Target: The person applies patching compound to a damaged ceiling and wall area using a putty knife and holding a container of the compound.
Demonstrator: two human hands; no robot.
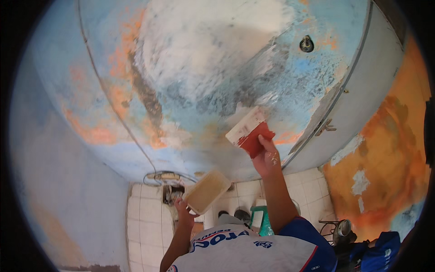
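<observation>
My right hand (267, 159) is closed around the red part of a wide putty scraper (257, 141), its pale, putty-smeared edge lying against or close to the wall. Just beyond that edge, a patch of white putty (239, 114) marks the wall (267, 93). Lower and to the left, my left hand (182, 209) grips the near end of a shallow rectangular tray (209, 191) with a beige, dirty-looking inside. How much putty it holds, I cannot tell. A large whitish coat (199, 45) covers the upper wall over worn blue and orange paint.
A cable (97, 75) runs down the wall at left to a coil near the floor. A dark fitting (306, 43) sits high at right. On the tiled floor (147, 226) stands a green object (262, 220). A metal-framed item (340, 229) is at lower right, near an orange wall (380, 181).
</observation>
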